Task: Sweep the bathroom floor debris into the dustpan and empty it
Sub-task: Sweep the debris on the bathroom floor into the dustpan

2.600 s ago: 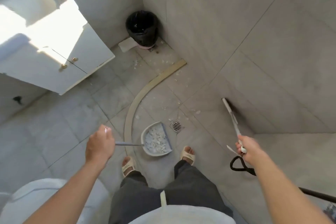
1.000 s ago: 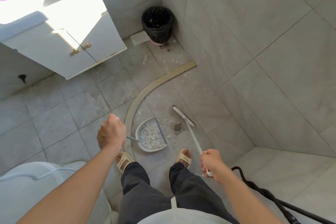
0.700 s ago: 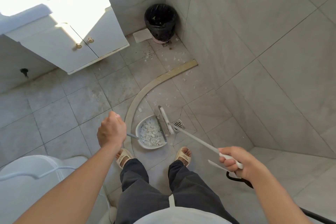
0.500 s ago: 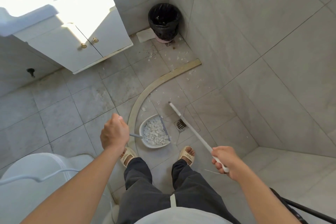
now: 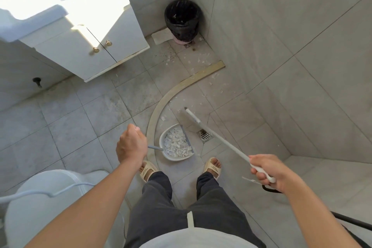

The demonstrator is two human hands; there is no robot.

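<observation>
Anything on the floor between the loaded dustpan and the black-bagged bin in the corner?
Nothing that blocks a carried dustpan. Between it and the bin lie only the low curved threshold strip and scattered debris on the tiles. The broom head, held by the right hand, sits just beside the pan.

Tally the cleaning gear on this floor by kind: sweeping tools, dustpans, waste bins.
Sweeping tools: 1, the white long-handled sweeper
Dustpans: 1, the dustpan, holding white debris
Waste bins: 1, the black-lined bin
Total: 3
</observation>
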